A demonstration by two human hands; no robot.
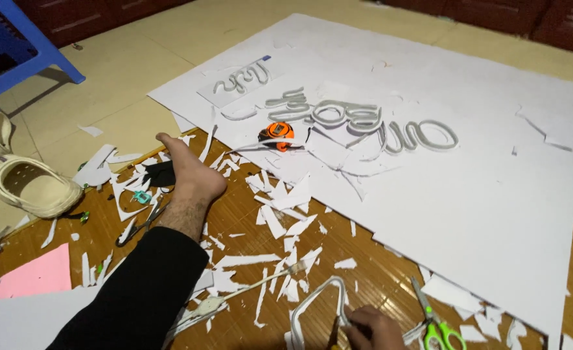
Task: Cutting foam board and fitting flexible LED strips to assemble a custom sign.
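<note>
Woven brown floor mat covers the near ground, strewn with white foam scraps, and a large white foam board lies across it bearing cut-out white foam letters and an orange tape measure. At the bottom edge a single hand, which side cannot be told, has its fingers curled closed on the lower right end of a bent white foam strip loop. This loop rises up and left from the fingers, its long axis running roughly away from the viewer. Green-handled scissors lie just right of the hand. A bare foot in a black trouser leg stretches across the mat.
</note>
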